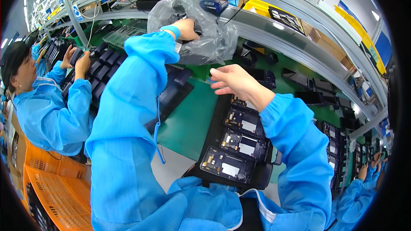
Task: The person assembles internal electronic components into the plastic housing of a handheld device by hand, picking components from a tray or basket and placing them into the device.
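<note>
At the far side of the bench, my left hand (186, 30) reaches into a clear plastic bag (216, 38). Its fingers look curled and closed against dark parts (198, 27) inside the bag; what they hold is mostly hidden. A blue band with a coiled cord circles that wrist. My right hand (237, 82) hovers open, fingers stretched apart, just in front of the bag and above the far end of a row of phone housings (229, 162). These dark housings lie with their inner sides up on a black tray (209, 139), closest to my body.
Black parts fill a tray (105, 66) on the left, where a co-worker (51, 102) in blue handles a dark device. Orange crates (60, 188) stand lower left. A metal shelf rail (265, 32) crosses behind the bag. More devices (314, 85) lie on the green mat (188, 124) at right.
</note>
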Demonstrator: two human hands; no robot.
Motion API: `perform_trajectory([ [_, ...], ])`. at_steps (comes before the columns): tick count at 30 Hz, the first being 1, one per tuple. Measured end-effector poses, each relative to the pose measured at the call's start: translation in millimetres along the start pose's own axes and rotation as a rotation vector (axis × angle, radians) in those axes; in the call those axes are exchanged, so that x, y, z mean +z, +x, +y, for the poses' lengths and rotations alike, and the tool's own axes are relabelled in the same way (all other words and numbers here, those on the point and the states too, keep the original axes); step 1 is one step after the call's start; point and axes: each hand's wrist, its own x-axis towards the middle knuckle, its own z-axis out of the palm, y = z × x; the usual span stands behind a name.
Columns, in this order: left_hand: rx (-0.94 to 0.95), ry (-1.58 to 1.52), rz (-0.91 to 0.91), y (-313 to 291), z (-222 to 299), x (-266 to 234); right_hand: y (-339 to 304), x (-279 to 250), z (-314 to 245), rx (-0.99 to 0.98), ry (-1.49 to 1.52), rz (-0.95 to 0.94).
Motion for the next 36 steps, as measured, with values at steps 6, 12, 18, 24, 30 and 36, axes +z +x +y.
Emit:
perform_trajectory([
  [6, -0.084, -0.134, -0.022, 42, -36, 30, 56, 10, -3, -0.048, 0.638, 0.208],
  [12, -0.026, 0.455, -0.338, 53, 10, 23, 61, -4, 0, -0.106, 0.614, 0.231],
  [18, 0.037, 0.514, -0.179, 44, 7, 19, 55, -7, 10, -0.059, 0.484, 0.260],
  [24, 0.245, 0.544, -0.098, 43, -17, 12, 45, -16, 18, -0.091, 0.390, 0.250],
  [30, 0.078, 0.481, -0.185, 58, -23, 5, 31, -26, 28, -0.062, 0.369, 0.245],
  [36, 0.111, 0.615, -0.215, 67, -10, 17, 23, -35, 34, -0.053, 0.329, 0.268],
])
